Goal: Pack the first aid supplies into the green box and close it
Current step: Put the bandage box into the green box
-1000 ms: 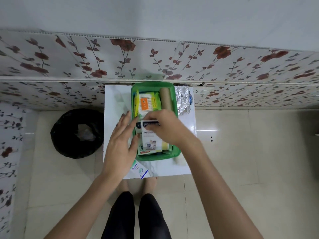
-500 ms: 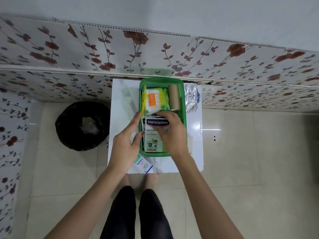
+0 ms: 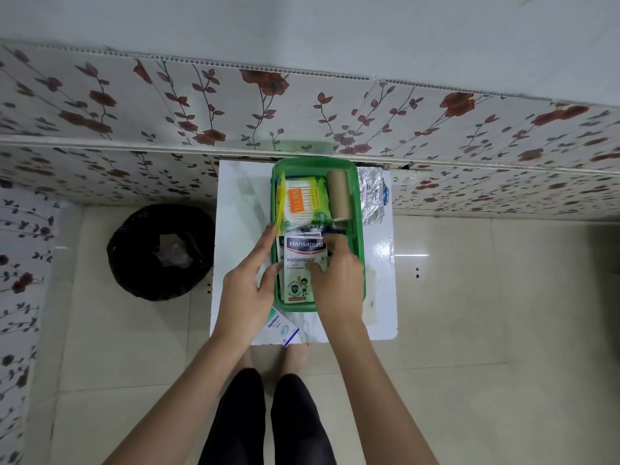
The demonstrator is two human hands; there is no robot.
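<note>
The green box (image 3: 357,209) stands open on a small white table (image 3: 241,203) against the wall. Inside lie a pack of cotton swabs (image 3: 298,201), a brown bandage roll (image 3: 339,194) and a Hansaplast plaster pack (image 3: 302,263) in the near half. My right hand (image 3: 335,280) rests on the plaster pack's right side, fingers curled on its edge. My left hand (image 3: 248,286) sits at the box's left rim, fingers spread, thumb touching the pack. A white Optibex carton (image 3: 281,327) lies on the table under my left wrist.
A silver foil strip (image 3: 370,194) lies on the table right of the box. A bin with a black bag (image 3: 161,253) stands on the floor to the left. The floral wall panel (image 3: 201,109) runs behind the table. My legs (image 3: 265,424) are below the table's near edge.
The plaster pack has gone from held above the box to lying flat inside it. My right hand slid to its right side. The left hand stayed at the rim.
</note>
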